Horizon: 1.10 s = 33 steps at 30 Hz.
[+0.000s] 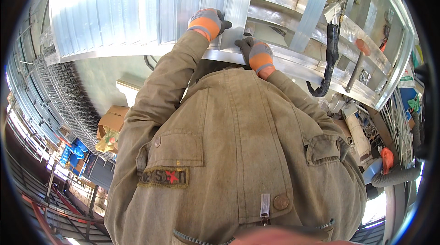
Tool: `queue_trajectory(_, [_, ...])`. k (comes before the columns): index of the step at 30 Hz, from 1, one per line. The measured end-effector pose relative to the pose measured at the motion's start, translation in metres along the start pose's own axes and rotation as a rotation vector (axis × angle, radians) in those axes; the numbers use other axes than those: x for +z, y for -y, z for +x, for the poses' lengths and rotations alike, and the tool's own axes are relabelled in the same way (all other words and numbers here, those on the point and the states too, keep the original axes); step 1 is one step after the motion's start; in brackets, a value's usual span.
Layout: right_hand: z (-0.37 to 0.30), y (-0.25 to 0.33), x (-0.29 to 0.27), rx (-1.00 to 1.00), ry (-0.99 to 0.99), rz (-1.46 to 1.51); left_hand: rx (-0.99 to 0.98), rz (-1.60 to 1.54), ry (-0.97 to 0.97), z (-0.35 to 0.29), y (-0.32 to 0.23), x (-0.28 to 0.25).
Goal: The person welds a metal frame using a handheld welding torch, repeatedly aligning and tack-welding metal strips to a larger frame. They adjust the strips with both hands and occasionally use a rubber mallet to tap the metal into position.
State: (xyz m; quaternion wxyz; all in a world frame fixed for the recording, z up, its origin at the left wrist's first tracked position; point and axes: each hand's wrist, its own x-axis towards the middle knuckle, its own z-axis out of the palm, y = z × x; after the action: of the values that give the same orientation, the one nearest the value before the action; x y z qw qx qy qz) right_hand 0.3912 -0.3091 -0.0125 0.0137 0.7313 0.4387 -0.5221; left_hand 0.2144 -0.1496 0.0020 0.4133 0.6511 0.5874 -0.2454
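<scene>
Both my hands wear orange-and-grey work gloves with dark fingertips. Ribbed, shiny metal strips lie side by side across a metal frame. My left hand rests on them near the lower end, its fingers curled; what they close on, if anything, is hidden. Lower and to the right, my right hand has its fingertips at the bottom corner of the rightmost strip of that row, pinching it by the frame's near rail. A single separate strip crosses the frame farther right.
On the frame's right side are a black-wrapped cable and a hammer-like tool with a reddish end. Stacked metal mesh and an open cardboard box are at the left. Thin rods and an orange-red bag are at the right.
</scene>
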Motion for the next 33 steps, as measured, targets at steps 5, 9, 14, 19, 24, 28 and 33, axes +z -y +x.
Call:
queue_trajectory(5, [0.005, 0.000, 0.001, 0.033, 0.037, -0.062, -0.014, 0.087, 0.040, 0.000, -0.013, -0.009])
queue_trajectory(9, [0.010, 0.000, 0.002, 0.008, 0.034, -0.094, -0.033, 0.084, 0.067, 0.000, -0.015, -0.011])
queue_trajectory(14, [0.015, 0.000, 0.002, 0.041, 0.073, -0.107, -0.005, 0.043, 0.080, -0.001, -0.011, -0.014])
queue_trajectory(19, [0.015, -0.005, 0.008, -0.039, 0.023, -0.076, -0.016, 0.020, 0.039, -0.001, -0.010, -0.011])
queue_trajectory(24, [0.018, -0.011, 0.013, 0.003, 0.003, -0.043, -0.040, -0.020, 0.032, 0.000, -0.008, -0.007])
queue_trajectory(28, [0.019, -0.012, 0.011, -0.001, 0.033, -0.071, -0.030, 0.014, 0.035, 0.001, -0.009, -0.010])
queue_trajectory(33, [0.019, -0.007, 0.007, 0.062, 0.079, -0.102, -0.103, 0.023, 0.090, 0.000, -0.020, -0.017])
